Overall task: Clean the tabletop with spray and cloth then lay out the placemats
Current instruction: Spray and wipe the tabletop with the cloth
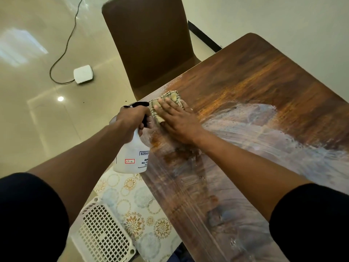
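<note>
So, going from the left, I see a white box (83, 74) with a cord on the floor, and a brown chair (151, 44) pushed up to the desk (264, 76). Low down by my left arm there is a white basket (103, 229), and the flowery placemats (139, 205) lie beside it, below the desk edge. They are not laid out yet.

My left hand (132, 121) holds the spray (133, 150) by its neck, fingers (140, 126) curled round it near the trigger, just off the desk edge. Right next to it, my right hand (179, 121) lies flat on the yellow cloth (166, 104), fingers straight and pressing it down close to the near edge, by the chair.

The desk looks wet and streaky in the middle and toward me. The far corner looks dry.

I think I am in the wiping step. To do it well I should keep the palm flat, push in long, even strokes that overlap, and go right to the edges. I should keep the spray clear of the cloth, and watch that the cloth does not slip off the edge.
</note>
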A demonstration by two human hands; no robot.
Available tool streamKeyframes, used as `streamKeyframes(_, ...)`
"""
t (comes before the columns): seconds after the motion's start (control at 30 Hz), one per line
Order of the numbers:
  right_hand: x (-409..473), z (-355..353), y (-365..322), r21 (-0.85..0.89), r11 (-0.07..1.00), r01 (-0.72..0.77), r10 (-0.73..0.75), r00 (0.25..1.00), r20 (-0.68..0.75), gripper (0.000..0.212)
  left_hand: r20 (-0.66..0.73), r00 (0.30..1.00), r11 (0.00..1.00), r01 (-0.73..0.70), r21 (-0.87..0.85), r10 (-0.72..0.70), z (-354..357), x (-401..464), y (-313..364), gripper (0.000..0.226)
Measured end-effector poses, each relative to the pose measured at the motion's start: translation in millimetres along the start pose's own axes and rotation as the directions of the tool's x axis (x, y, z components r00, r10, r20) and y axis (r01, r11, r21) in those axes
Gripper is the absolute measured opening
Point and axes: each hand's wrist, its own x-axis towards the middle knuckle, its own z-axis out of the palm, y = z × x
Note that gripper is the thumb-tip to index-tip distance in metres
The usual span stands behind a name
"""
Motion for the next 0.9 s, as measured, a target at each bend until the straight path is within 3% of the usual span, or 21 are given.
streamKeyframes(0.07, 6.1, -8.6, 16.7, 0.011, 1.000, -0.028, 0.028, 0.999, 0.024, 0.062, 0.010, 1.000, 1.000, 0.005, -0.026, -0.005, -6.5, 2.5, -1.0, 0.012)
streamKeyframes(0.13, 17.5, -20.0, 38.0, 0.066, 0.983, -0.174, 0.172, 0.984, 0.039, 0.061, 0.015, 1.000, 0.999, 0.005, -0.045, -0.004, -13.0, 6.5, -2.9, 0.015)
streamKeyframes(0.23, 35.0, -29.4, 61.2, 0.106, 0.914, -0.392, 0.395, 0.919, 0.000, 0.061, 0.010, 1.000, 0.999, 0.028, -0.038, -0.028, -21.4, 12.9, -5.8, 0.016)
streamKeyframes(0.37, 55.3, -24.6, 43.4, 0.120, 0.841, -0.528, 0.536, 0.843, -0.047, 0.062, -0.003, 0.999, 0.998, 0.053, -0.044, -0.053, -36.4, 21.3, -12.1, 0.019)
streamKeyframes(0.43, 58.3, -21.2, 21.8, 0.090, 0.867, -0.490, 0.495, 0.868, -0.043, 0.063, -0.001, 0.998, 0.997, 0.058, -0.047, -0.058, -41.4, 21.5, -14.7, 0.017)
streamKeyframes(0.57, 46.9, -10.4, -25.2, 0.050, 0.979, -0.196, 0.196, 0.981, 0.010, 0.063, -0.007, 0.998, 0.996, 0.063, -0.065, -0.064, -45.6, 22.0, -16.4, 0.010)
streamKeyframes(0.67, 42.0, -6.1, -24.5, 0.019, 0.997, -0.072, 0.072, 0.997, 0.021, 0.063, -0.004, 0.997, 0.996, 0.077, -0.053, -0.077, -45.0, 23.5, -16.6, 0.010)
streamKeyframes(0.73, 48.4, -11.0, -5.8, 0.002, 0.995, -0.102, 0.102, 0.994, 0.025, 0.062, 0.004, 0.997, 0.996, 0.075, -0.049, -0.075, -44.4, 24.5, -17.6, 0.007)
streamKeyframes(0.9, 73.2, -34.4, 49.4, 0.065, 0.911, -0.407, 0.406, 0.913, 0.025, 0.061, 0.024, 0.995, 0.995, 0.095, -0.031, -0.094, -47.9, 27.3, -24.9, 0.013)
